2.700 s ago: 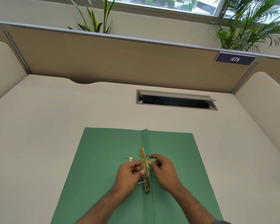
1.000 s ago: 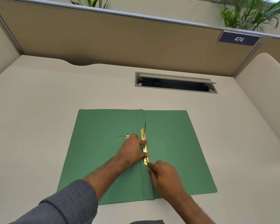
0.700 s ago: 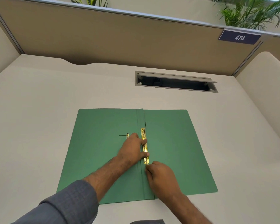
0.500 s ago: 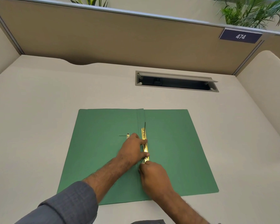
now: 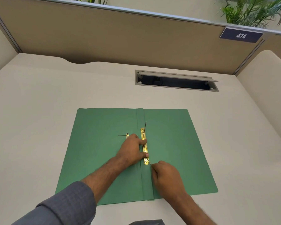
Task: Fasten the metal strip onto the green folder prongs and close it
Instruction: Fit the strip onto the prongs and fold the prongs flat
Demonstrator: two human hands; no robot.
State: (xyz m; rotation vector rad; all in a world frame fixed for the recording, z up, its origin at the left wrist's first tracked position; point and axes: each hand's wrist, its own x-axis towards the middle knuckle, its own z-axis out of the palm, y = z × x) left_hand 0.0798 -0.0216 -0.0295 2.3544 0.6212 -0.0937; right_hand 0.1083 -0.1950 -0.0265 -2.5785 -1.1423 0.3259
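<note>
The green folder (image 5: 172, 143) lies open and flat on the desk. A gold metal strip (image 5: 144, 144) runs along its spine. My left hand (image 5: 131, 150) presses the strip down with thumb and fingertips. A thin prong (image 5: 145, 128) sticks up through the strip's far end. My right hand (image 5: 166, 177) sits just below the strip's near end and pinches the near prong (image 5: 149, 162), which is tilted toward that hand. A small gold slider (image 5: 127, 135) with a thin wire lies on the left flap.
A grey cable hatch (image 5: 177, 81) is set in the desk behind the folder. Beige partition walls (image 5: 120, 38) enclose the desk on three sides. A sign reading 474 (image 5: 241, 35) hangs at upper right, with plants (image 5: 253, 10) behind the partition.
My right hand shifted from left of the strip's near end to its right, now pulling the near prong outward. My left hand stayed pressed on the strip.
</note>
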